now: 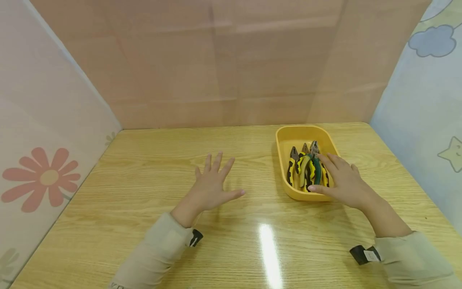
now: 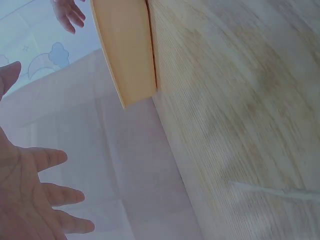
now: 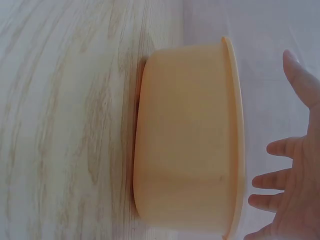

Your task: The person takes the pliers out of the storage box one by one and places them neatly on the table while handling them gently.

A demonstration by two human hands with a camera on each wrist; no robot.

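Because the box [image 1: 300, 195] walls them in, the pliers [image 1: 304, 170] presumably lie bunched, on the right of the bench [image 1: 144, 180]. The right hand [image 1: 344, 180] hovers over the box's near right corner, the left hand [image 1: 210, 188] above the bench; both hands' fingers are spread, gripping nothing.

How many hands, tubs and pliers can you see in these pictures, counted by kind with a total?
Hands: 2, the left hand and the right hand
Yellow tub: 1
Pliers: at least 3; they overlap, so the exact count is unclear
Total: at least 6
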